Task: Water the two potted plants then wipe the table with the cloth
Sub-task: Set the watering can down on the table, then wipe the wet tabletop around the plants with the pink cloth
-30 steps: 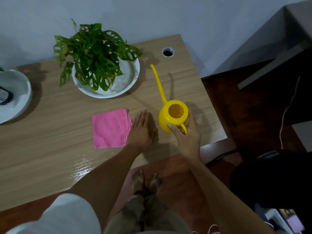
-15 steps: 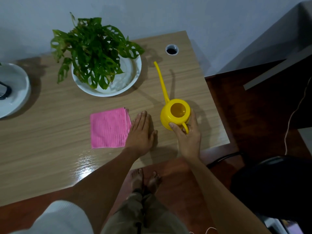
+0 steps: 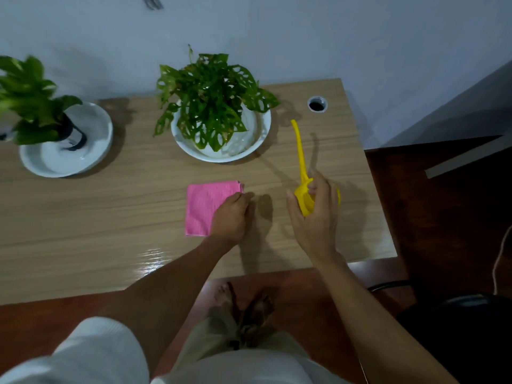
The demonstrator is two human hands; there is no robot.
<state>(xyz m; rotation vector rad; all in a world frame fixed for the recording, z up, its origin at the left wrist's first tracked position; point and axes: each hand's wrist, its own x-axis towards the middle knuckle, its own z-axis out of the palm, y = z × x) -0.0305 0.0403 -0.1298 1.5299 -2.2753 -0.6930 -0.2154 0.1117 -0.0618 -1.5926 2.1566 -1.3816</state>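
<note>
My right hand [image 3: 315,217] is shut on the yellow watering can [image 3: 303,195]. It wraps the can's body just above the table, and the long spout points away toward the wall. My left hand [image 3: 232,214] rests with curled fingers on the right edge of the folded pink cloth [image 3: 202,206]. The plant with holed leaves [image 3: 210,106] stands in a white dish [image 3: 221,156] behind the cloth. A second leafy plant [image 3: 27,103] in a dark pot stands in another white dish [image 3: 63,164] at the far left.
The wooden table [image 3: 110,217] ends just right of the can, with a round cable hole [image 3: 317,104] at its back right corner. A wet sheen [image 3: 149,259] lies near the front edge. A black chair [image 3: 457,314] stands on the floor at the right.
My right hand has shifted from the handle to around the can's body and raised it a little. My left hand has curled and slid onto the cloth's edge. The view has tipped up, so the left plant shows.
</note>
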